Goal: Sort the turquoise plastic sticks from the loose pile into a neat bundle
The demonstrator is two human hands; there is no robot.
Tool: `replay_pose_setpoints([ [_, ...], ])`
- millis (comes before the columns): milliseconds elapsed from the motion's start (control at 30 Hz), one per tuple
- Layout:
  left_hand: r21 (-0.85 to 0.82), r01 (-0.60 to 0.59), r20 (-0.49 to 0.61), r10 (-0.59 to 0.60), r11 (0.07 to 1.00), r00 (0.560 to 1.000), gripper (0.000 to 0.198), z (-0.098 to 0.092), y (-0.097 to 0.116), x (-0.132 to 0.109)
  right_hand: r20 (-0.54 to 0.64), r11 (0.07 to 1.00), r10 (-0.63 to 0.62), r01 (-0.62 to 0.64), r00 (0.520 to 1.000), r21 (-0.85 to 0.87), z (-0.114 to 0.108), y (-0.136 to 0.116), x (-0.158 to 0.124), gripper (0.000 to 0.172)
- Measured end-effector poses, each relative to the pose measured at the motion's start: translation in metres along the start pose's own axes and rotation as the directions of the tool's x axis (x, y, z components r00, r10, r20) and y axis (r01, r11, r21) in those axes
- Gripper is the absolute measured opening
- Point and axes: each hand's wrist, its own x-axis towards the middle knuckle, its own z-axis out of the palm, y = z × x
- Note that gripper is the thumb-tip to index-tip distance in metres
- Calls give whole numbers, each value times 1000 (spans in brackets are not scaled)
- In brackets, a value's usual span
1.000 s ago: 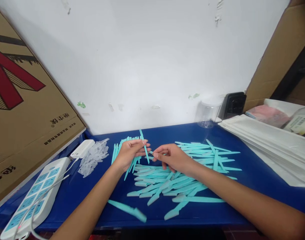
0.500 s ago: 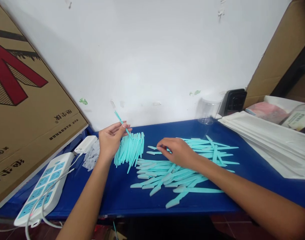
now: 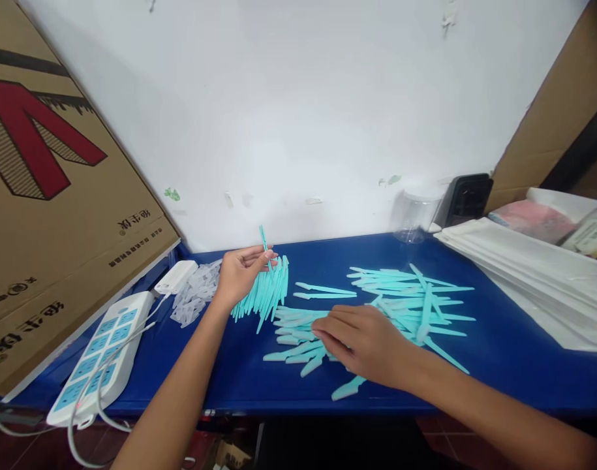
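Note:
My left hand is closed in a pinch on thin turquoise eyebrow razors, held upright, seemingly two together. Just beneath it lies a row of similar razors, side by side. My right hand is over a larger loose heap of razors, fingers curled and pressed together at the heap; whatever they grip is hidden. Two razors lie apart between the row and a further heap. Left of my left hand is a pile of small translucent caps.
A white power strip with cables and a white adapter sit at the left of the blue table, beside a large cardboard box. A clear jar, a black object and stacked white bags stand at the right.
My right hand has left the two separate razors and come nearer, over the large heap. My left hand has shifted right, its razors more upright; a translucent tip seen above them earlier is gone.

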Motion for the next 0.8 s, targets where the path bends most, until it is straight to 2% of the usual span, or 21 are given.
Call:
replay_pose_setpoints([
  [100, 129, 2, -7, -1, 992, 1000, 58, -11, 0, 1, -35, 995, 97, -97, 995, 11, -2, 13, -17, 12],
  [200, 415, -3, -68, 34, 910, 997, 54, -36, 6, 2, -60, 986, 168, -166, 984, 36, -6, 16, -28, 13],
  [267, 639, 32, -120, 59, 769, 991, 45, -55, 10, 2, -94, 977, 208, -203, 974, 62, -8, 17, -31, 13],
  [333, 807, 95, -148, 45, 583, 988, 36, -72, 12, 3, -131, 970, 237, -227, 963, 85, -10, 17, -31, 13],
  [433, 928, 157, -151, -45, 337, 988, 27, -89, 7, 5, -145, 954, 295, -284, 944, 96, -13, 18, -31, 12],
  [500, 953, 174, -152, -103, 247, 983, 25, -94, 1, 8, -131, 937, 347, -338, 929, 90, -14, 18, -31, 14],
  [567, 958, 170, -144, -126, 230, 982, 23, -96, -6, 10, -124, 921, 389, -381, 913, 84, -16, 19, -31, 17],
  [800, 942, 143, -94, -169, 303, 981, 19, -82, -12, 6, -125, 885, 464, -453, 877, 106, -19, 20, -31, 20],
])
